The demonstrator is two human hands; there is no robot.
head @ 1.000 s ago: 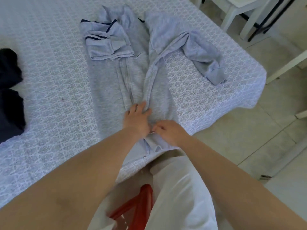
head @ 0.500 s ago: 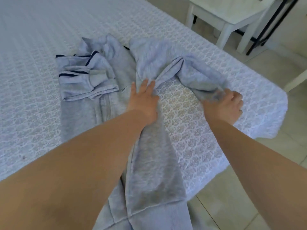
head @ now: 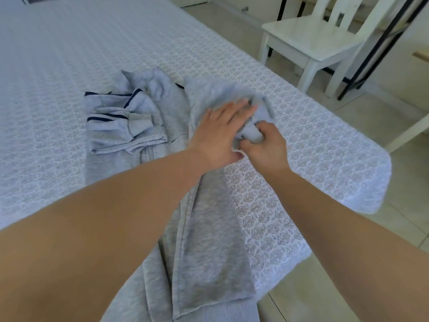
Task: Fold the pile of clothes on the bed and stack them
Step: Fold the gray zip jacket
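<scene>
Grey fleece, a zip hoodie (head: 204,240), lies lengthwise on the bed (head: 69,66), its long axis running from the hem at the near edge away to the collar beyond the fingers. The left hand (head: 218,133) lies flat on the right shoulder area, fingers (head: 234,110) straight and spread, pinning the cloth. Just right of it, touching, the right hand (head: 264,145) has its fingers (head: 261,132) curled tight round the bunched right sleeve (head: 257,117), which sits gathered between the two hands and a little beyond them. The left sleeve (head: 120,126), with dark stripes, is already folded across the chest, well to the left of both hands.

The coming move looks to turn on carrying the held sleeve leftward, across the hoodie's long axis, over the pinning hand's side and onto the body. The right hand is the nearer and already has it; the left would serve as the crease line. The sleeve is blurred, so its cuff end cannot be placed.

A white chair (head: 320,40) stands on the floor well beyond and right of the fingers.
</scene>
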